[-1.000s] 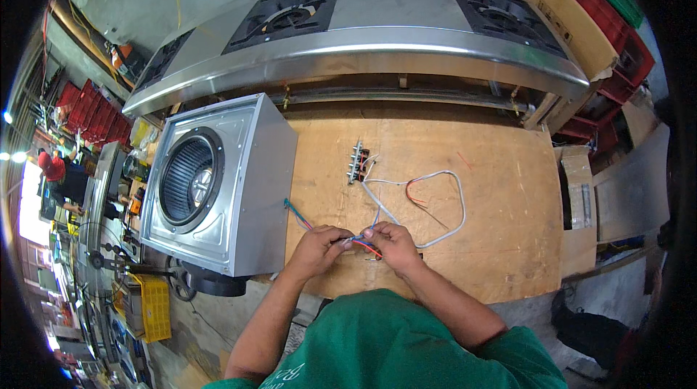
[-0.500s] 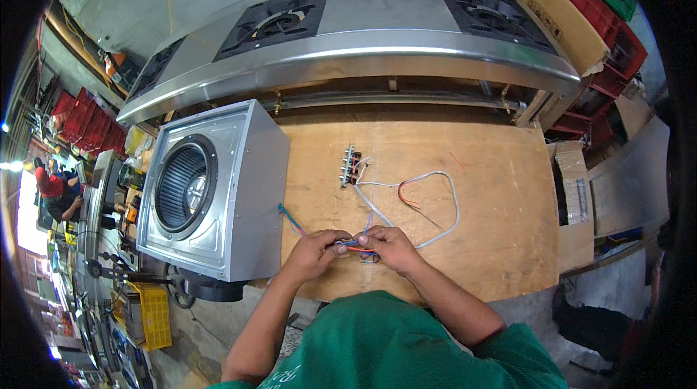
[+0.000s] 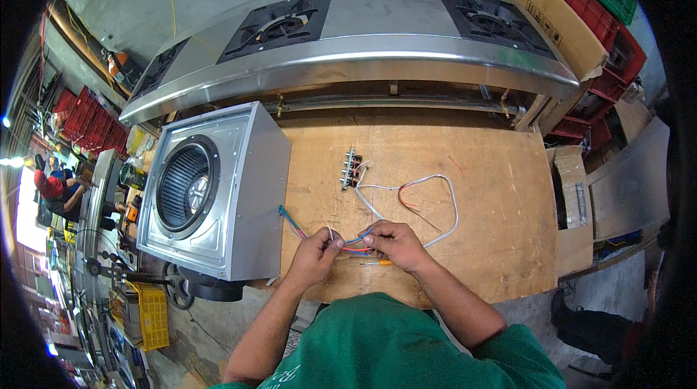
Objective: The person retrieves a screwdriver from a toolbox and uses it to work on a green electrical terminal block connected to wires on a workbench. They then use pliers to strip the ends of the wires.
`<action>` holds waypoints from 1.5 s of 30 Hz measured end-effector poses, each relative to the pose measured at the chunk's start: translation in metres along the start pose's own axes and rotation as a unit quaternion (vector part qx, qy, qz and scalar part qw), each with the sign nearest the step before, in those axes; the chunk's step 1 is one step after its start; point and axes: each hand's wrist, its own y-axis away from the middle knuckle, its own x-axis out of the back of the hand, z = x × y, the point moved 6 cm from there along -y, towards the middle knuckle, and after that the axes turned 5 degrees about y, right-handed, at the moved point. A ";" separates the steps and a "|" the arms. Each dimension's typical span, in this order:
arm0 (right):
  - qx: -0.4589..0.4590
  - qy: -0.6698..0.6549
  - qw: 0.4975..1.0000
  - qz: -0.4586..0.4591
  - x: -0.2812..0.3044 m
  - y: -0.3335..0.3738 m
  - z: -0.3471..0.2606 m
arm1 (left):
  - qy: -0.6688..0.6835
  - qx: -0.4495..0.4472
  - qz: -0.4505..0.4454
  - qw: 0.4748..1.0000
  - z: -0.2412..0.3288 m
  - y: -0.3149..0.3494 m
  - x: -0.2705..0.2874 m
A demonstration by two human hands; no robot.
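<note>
Close to the table's front edge, my left hand (image 3: 316, 255) and my right hand (image 3: 398, 244) pinch a bundle of blue and red wires (image 3: 354, 241), fingers closed. The bundle comes out of the side of a grey metal blower box (image 3: 263, 193) at my left. A thin pale wire end stands up from my left fingers. Beside my right hand lies an orange-handled tool, apparently a screwdriver (image 3: 377, 263). Farther back rests a black terminal block (image 3: 351, 170) with metal screws. Its white cable (image 3: 454, 204) loops round to my right hand, where the end is hidden.
Behind the wooden table (image 3: 501, 229) stands a long steel stove (image 3: 385, 11) with black burners. Loose red and dark wires (image 3: 408, 200) lie inside the cable loop. Cardboard (image 3: 573, 186) and red crates (image 3: 617, 77) stand at right. A person in a red cap (image 3: 49, 184) is far left.
My hands have shifted slightly, and a pale wire end now shows above my left fingers. The orange-handled tool has come into sight by my right hand.
</note>
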 end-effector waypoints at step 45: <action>-0.061 0.132 0.982 -0.118 -0.052 0.014 0.018 | 0.312 -0.011 0.148 0.939 -0.018 0.022 0.003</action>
